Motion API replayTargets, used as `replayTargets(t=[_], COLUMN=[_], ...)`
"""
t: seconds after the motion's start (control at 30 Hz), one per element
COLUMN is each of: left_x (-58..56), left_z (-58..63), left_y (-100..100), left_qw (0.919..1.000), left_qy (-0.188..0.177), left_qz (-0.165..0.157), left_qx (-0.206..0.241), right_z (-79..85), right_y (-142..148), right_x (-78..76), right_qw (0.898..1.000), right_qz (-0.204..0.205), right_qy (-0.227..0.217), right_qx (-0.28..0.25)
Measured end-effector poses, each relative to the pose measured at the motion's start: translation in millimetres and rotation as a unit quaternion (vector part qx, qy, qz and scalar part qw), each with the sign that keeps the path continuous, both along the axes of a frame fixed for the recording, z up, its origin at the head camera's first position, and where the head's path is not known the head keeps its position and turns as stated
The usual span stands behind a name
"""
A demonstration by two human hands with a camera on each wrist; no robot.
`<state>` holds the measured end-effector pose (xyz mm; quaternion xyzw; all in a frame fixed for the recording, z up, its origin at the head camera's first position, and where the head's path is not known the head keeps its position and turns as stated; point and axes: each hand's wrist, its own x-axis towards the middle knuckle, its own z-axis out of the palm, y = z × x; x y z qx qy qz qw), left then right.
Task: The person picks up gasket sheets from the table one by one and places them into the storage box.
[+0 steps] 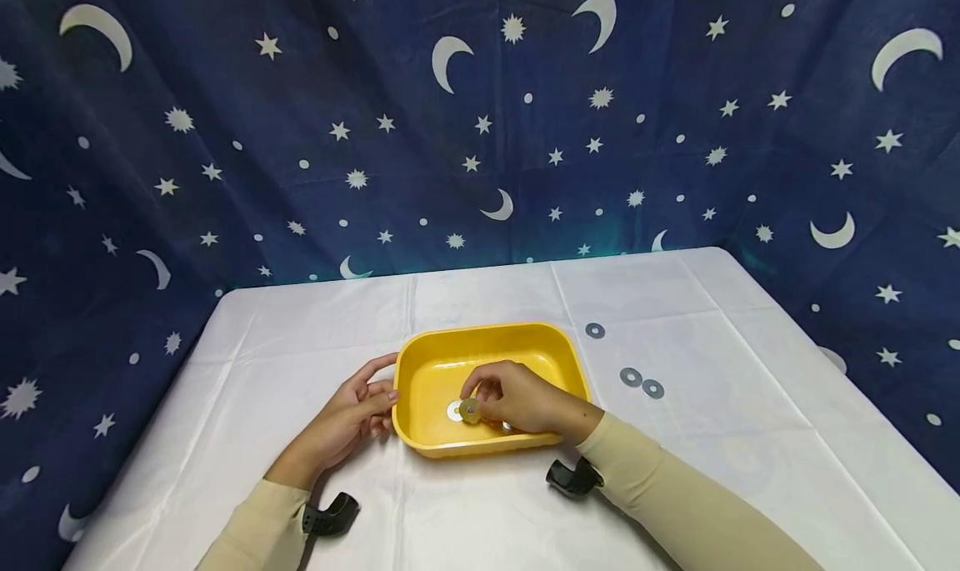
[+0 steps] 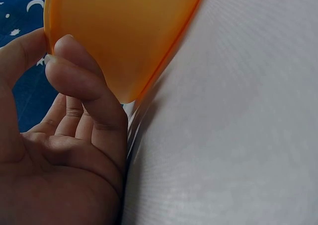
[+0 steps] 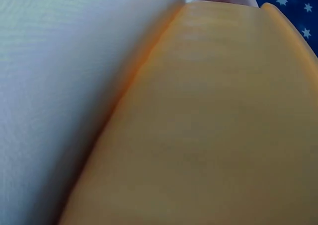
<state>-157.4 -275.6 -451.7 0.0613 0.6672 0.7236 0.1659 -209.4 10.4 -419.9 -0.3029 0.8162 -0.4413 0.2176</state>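
Note:
A yellow plastic tray (image 1: 427,344) sits on the white-covered table. At its left end, my left hand (image 1: 352,411) holds the rim between thumb and fingers; the left wrist view shows that hand (image 2: 74,150) against the tray's corner (image 2: 129,31). Reaching over the front wall, my right hand (image 1: 525,400) pinches a metal washer (image 1: 470,411) inside the tray. Another washer (image 1: 453,411) lies flat on the tray floor beside it. Under the right hand a shiny piece (image 1: 507,427) partly shows. The right wrist view is filled by the tray's outer wall (image 3: 213,111), hiding the right fingers.
Three grey washers lie on the table right of the tray: one farther back (image 1: 595,330), and a pair side by side, the left one (image 1: 631,377) and the right one (image 1: 653,388). A dark blue curtain (image 1: 420,137) with stars and moons hangs behind the table.

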Motion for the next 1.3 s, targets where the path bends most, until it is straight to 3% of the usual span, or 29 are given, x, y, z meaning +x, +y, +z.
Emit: replayTargets(t=[0.27,0.73,1.3], left_x=[-0.8,0.4,-0.9], left_z=[0.9,1.4,2.2], left_y=[1.2,0.0,0.3], left_qw=[1.0,1.0,1.0], left_qy=[0.0,0.002,-0.005], left_qz=[0.003,0.003,0.007], left_qx=[0.004,0.007,-0.003], right_z=[-4.0,-5.9,-2.0], right_y=[-0.6,-1.1,0.5], right_x=[-0.5,-1.9,-2.0], right_qw=[0.999,0.998,0.998], right_qz=[0.023,0.011,-0.01], right_qy=[0.012,0.046,0.047], right_qx=[0.023,0.042,0.038])
